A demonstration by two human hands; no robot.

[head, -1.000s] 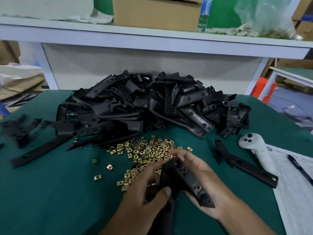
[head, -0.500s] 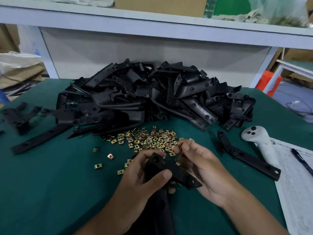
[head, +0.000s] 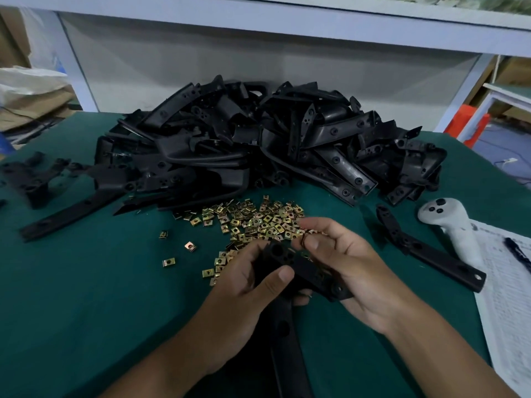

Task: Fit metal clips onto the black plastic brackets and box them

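My left hand [head: 250,282] grips a black plastic bracket [head: 304,267] just above the green table, thumb on top. The bracket's long arm [head: 284,340] runs down towards me between my forearms. My right hand [head: 350,262] is at the bracket's upper end, with thumb and forefinger pinching a small metal clip [head: 305,239] that the fingers mostly hide. The bracket's right end lies over my right palm. A heap of brass-coloured metal clips [head: 258,219] sits just beyond my hands. Behind it is a big pile of black brackets [head: 258,145].
One bracket [head: 425,248] lies to the right, beside a white controller [head: 451,228] and a printed sheet [head: 508,282] with a pen [head: 517,248]. More black parts [head: 34,179] and a long strip [head: 66,216] lie at the left. A white shelf frame [head: 287,24] backs the table.
My right hand let go of the bracket's end, reached to the clip heap and came back pinched at the bracket's upper end. My left hand laid the bracket flatter.
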